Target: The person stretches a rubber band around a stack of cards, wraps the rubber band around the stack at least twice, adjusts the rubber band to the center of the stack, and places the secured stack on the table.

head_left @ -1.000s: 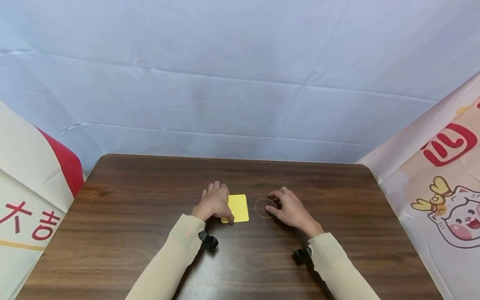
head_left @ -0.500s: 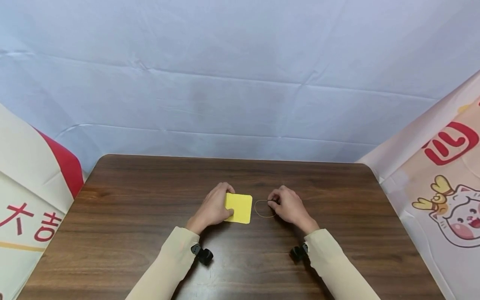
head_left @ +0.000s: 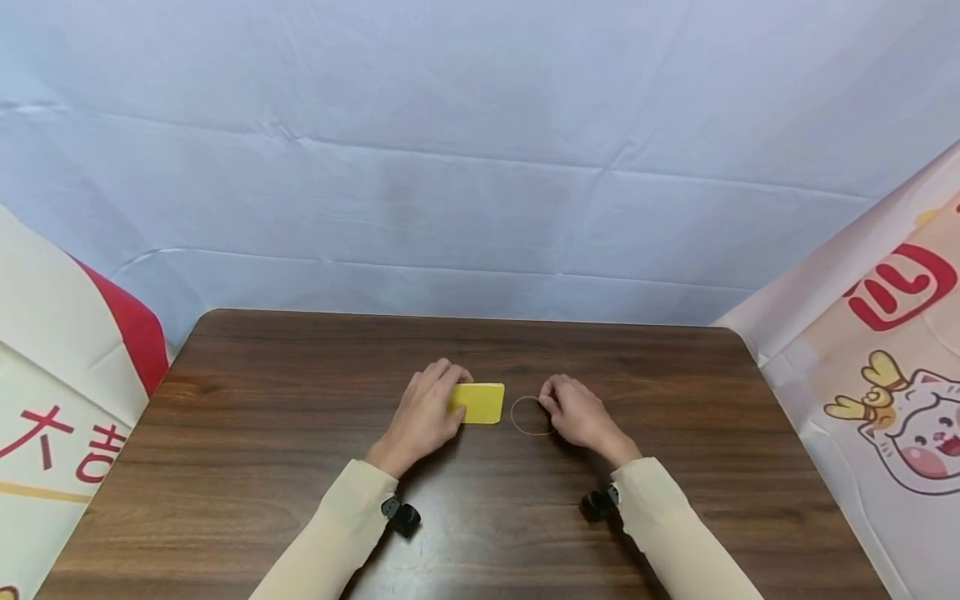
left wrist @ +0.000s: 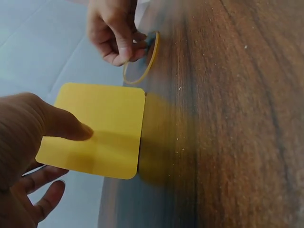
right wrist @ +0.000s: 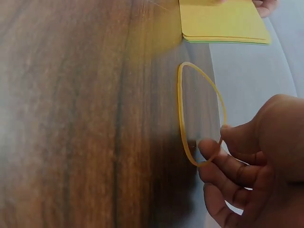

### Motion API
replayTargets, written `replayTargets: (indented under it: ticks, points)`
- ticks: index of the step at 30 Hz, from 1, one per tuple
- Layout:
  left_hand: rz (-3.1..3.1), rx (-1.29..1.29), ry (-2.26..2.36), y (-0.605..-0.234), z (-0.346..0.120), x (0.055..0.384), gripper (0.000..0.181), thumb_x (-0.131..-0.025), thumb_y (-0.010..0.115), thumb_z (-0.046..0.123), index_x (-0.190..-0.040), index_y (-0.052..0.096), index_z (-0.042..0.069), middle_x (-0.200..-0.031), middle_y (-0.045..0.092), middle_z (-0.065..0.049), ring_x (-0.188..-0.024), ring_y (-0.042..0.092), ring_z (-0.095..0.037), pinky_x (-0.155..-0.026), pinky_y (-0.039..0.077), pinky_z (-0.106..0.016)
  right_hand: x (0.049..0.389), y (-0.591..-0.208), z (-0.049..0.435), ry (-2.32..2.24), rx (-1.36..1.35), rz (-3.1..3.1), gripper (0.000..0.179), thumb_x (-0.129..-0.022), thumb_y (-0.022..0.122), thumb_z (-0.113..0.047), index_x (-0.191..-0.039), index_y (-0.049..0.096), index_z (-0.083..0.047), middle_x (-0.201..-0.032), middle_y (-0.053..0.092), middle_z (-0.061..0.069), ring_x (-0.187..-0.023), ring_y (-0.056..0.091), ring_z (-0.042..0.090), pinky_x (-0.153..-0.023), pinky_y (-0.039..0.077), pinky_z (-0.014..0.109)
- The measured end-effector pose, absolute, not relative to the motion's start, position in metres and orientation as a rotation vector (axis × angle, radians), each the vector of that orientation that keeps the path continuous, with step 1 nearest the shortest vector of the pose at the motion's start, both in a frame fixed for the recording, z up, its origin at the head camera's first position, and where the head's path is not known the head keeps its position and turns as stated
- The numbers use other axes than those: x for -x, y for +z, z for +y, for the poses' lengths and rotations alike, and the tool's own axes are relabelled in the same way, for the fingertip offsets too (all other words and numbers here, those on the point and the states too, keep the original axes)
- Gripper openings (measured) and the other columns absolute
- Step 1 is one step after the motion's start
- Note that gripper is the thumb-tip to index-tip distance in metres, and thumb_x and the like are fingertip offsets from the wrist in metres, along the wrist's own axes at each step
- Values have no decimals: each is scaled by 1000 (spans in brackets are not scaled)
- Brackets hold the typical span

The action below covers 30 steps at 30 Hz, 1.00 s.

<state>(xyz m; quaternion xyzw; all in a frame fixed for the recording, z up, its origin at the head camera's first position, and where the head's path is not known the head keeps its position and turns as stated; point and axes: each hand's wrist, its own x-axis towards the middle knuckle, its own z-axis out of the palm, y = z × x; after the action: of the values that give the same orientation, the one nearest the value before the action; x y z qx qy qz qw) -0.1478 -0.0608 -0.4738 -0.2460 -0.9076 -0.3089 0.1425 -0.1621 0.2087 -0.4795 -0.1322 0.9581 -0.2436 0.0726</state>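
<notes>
Holding yellow cards (left wrist: 107, 110), band (right wrist: 181, 105) between right fingers (right wrist: 233, 168)

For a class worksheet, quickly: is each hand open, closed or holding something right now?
Left hand: holding the yellow-faced card stack.
Right hand: pinching the rubber band between thumb and fingers.

Long sleeves on both arms: left sleeve (head_left: 337, 529) and right sleeve (head_left: 678, 529) matching pale cream, plain, slightly creased. Cuffs (head_left: 375, 477) end at wrists; left hand (head_left: 423, 412) and right hand (head_left: 583, 414) bare. Small black device on inner side of each wrist: left camera (head_left: 406, 521), right camera (head_left: 595, 506), both compact, stubby. Device markings too small to read.
</notes>
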Motion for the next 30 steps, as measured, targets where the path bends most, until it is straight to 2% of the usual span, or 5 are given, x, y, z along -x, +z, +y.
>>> replayTargets:
  ticks: [6, 14, 16, 22, 30]
  points:
    - [-2598, 752, -964, -472, -66, 141, 28, -82, 82, 7, -105, 66, 12, -101, 61, -1, -90, 57, -19, -81, 47, -43, 158, -478, 215, -880, 380, 2811, 7, -103, 59, -10, -97, 62, -10, -79, 57, -2, -65, 51, 14, -64, 44, 34]
    - [-2649, 738, -1016, -472, -73, 138, 17, -88, 80, 12, -101, 69, 13, -97, 64, 3, -85, 55, -14, -77, 50, -37, 153, -476, 220, -913, 445, 2754, 8, -93, 75, -12, -99, 70, -9, -75, 60, -5, -62, 53, 10, -65, 46, 32]
    - [-2655, 743, -988, -472, -73, 137, 16, -89, 80, 13, -101, 71, 12, -97, 65, 2, -85, 55, -14, -77, 50, -36, 152, -476, 221, -906, 454, 2750, 5, -94, 74, -14, -93, 70, -12, -72, 60, -6, -60, 52, 10, -64, 46, 31]
    - [-2641, 772, -956, -472, -72, 139, 15, -88, 81, 14, -101, 72, 11, -95, 66, 1, -83, 56, -16, -76, 50, -35, 150, -472, 222, -973, 451, 2713, 23, -103, 63, -27, -86, 71, -14, -67, 59, -2, -54, 46, 13, -57, 41, 30]
    - [-2665, 754, -965, -473, -70, 141, 14, -89, 81, 18, -99, 73, 12, -93, 67, 2, -82, 55, -15, -72, 47, -33, 146, -468, 223, -1201, 417, 2592, 28, -104, 60, -32, -89, 73, -13, -84, 68, 1, -70, 54, 16, -66, 44, 30]
